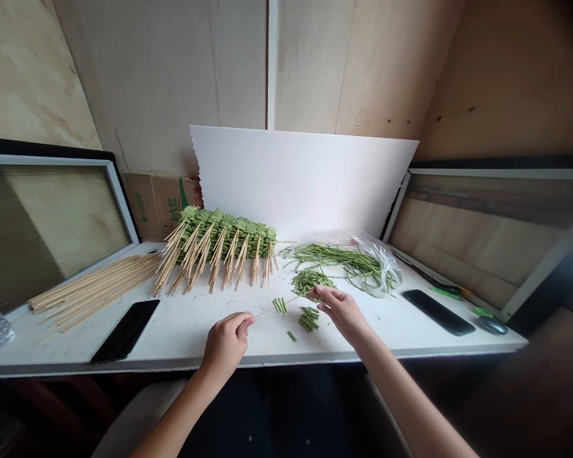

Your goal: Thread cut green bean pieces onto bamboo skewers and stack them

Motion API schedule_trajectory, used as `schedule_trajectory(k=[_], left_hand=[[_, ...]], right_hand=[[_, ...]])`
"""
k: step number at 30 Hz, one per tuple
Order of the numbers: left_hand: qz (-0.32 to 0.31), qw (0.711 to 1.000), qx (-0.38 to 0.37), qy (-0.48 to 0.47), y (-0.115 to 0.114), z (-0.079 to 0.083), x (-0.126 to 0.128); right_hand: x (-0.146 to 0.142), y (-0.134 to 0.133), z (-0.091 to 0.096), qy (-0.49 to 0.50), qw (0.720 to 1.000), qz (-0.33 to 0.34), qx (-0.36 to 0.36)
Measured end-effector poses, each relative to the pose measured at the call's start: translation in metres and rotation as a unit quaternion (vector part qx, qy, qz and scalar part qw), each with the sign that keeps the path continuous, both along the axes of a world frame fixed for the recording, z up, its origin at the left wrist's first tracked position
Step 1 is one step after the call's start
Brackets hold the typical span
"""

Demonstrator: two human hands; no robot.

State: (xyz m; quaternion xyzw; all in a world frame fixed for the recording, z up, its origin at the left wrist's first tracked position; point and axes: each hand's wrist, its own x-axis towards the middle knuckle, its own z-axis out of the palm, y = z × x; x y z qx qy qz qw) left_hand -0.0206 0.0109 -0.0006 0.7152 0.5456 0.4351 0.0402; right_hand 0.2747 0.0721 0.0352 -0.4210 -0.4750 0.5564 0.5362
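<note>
Nearest me, two bare forearms reach over the front edge of the worktop (186, 331). I have the left hand (228, 337) closed, thumb and fingers gripping one end of a thin skewer (265, 312). The right hand (340, 306) is narrowed to a pinch at the skewer's other end; I cannot tell whether a bean piece sits between those fingertips too. Between the hands, a short row of cut green bean pieces (280, 306) lies across the skewer and looks threaded on it.

Just below, I see one loose bean piece (292, 336) on the worktop, with a small cluster of cut pieces (309, 319) near the right hand. A black smartphone (125, 331) lies off to the left, and a dark, flat oblong device (438, 312) to the right.

Beyond the right hand is a heap of cut beans (310, 280), and behind it long uncut beans (344, 257) lie partly in a clear plastic bag (389, 267). On the left I have a fan of bare skewers (100, 283) beside a stack of filled bean skewers (226, 235), stick ends toward me. Farthest back stand a cardboard box (146, 205) and a white board (305, 178), in front of the wall panels (241, 70).
</note>
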Motion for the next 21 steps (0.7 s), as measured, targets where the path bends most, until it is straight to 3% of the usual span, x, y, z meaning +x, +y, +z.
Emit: schedule_trajectory(k=[15,21], left_hand=[[-0.001,1.000,0.004,-0.009,0.000,-0.004,0.001],[0.006,1.000,-0.001,-0.029,0.002,-0.005,0.001]], right_hand=[[-0.013,-0.005,0.000,-0.020,0.998,-0.054,0.037],[-0.014,-0.003,-0.005,0.012,0.999,-0.042,0.007]])
